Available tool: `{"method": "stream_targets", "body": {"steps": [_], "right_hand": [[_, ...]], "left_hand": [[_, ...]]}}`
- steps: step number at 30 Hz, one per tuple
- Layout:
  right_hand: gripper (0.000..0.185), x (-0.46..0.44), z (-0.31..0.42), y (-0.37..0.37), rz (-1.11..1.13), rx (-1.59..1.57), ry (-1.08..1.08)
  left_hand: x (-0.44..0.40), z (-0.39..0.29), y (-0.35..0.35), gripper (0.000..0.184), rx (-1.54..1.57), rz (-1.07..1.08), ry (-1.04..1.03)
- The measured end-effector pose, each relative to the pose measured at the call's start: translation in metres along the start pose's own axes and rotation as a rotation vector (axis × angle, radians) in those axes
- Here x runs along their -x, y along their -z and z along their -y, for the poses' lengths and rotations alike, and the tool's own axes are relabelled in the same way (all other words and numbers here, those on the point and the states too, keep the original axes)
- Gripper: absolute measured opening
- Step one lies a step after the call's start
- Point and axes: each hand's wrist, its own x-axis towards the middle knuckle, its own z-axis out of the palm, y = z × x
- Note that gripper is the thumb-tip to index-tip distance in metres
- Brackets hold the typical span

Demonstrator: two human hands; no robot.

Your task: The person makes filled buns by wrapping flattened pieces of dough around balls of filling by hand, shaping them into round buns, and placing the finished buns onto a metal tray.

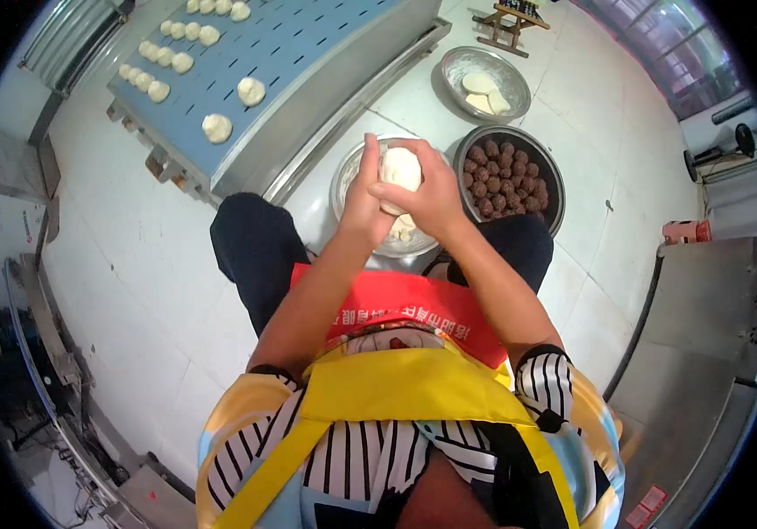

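Between my two hands is a pale ball of dough [401, 167], held above a metal bowl [339, 187]. My right hand [436, 196] curls around its right side, the thumb lying across the front. On the other side my left hand [363, 204] presses against the dough with its fingers pointing up. Loose pieces of dough [403, 229] lie in the bowl below, partly hidden by my hands. To the right, a dark-rimmed basin [558, 189] holds many round brown filling balls [506, 176].
A blue slotted conveyor [281, 53] with rows of dough balls [217, 129] stands at the upper left. Beyond the basin sits another metal bowl [456, 66] with flat dough pieces [479, 84]. A small wooden stool [510, 25] is farther back; a metal cabinet [691, 300] stands right.
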Motion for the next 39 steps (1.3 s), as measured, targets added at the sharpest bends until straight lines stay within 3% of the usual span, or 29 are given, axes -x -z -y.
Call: {"method": "stream_targets", "body": {"steps": [4, 5, 8, 9, 12, 13, 16, 20, 25, 28, 32, 36, 39], "right_hand": [[0.068, -0.008, -0.007, 0.022, -0.066, -0.271, 0.241], [0.068, -0.005, -0.004, 0.039, 0.053, -0.249, 0.103], [0.077, 0.007, -0.007, 0.051, -0.172, 0.168, 0.09], [0.077, 0.012, 0.0, 0.056, -0.122, 0.035, 0.041], [0.069, 0.034, 0.01, 0.06, -0.081, -0.261, 0.22], [0.074, 0.04, 0.015, 0.062, -0.055, -0.185, 0.111], [0.085, 0.049, 0.014, 0.043, -0.23, 0.17, 0.091], [0.079, 0.057, 0.033, 0.038, 0.04, -0.331, 0.193], [0.082, 0.045, 0.032, 0.002, -0.155, -0.03, 0.275], [0.077, 0.038, 0.044, 0.009, 0.151, -0.361, 0.308], [0.075, 0.02, 0.031, -0.019, -0.083, -0.015, 0.277], [0.066, 0.003, 0.034, -0.013, 0.09, -0.05, 0.317], [0.056, -0.026, 0.02, -0.007, 0.161, 0.151, 0.499]], "left_hand": [[-0.018, 0.006, -0.019, 0.06, 0.026, 0.027, 0.031], [-0.02, 0.01, -0.022, 0.06, -0.016, 0.06, 0.038], [-0.018, 0.024, -0.046, 0.056, 0.059, 0.152, 0.011], [-0.012, 0.024, -0.05, 0.056, 0.055, 0.164, 0.011], [0.007, 0.023, -0.057, 0.058, -0.053, 0.19, 0.022], [0.011, 0.025, -0.055, 0.058, -0.042, 0.212, 0.032], [0.024, 0.023, -0.05, 0.058, -0.06, 0.219, 0.026], [0.049, 0.013, -0.036, 0.06, -0.068, 0.169, 0.038], [0.064, 0.0, -0.025, 0.057, -0.106, 0.131, -0.15], [0.068, -0.008, -0.009, 0.053, -0.092, 0.13, -0.166], [0.052, -0.01, -0.006, 0.052, 0.005, 0.062, -0.2], [0.036, -0.024, 0.02, 0.056, -0.034, 0.001, -0.126], [0.015, -0.028, 0.029, 0.06, 0.109, -0.092, -0.099]]}}
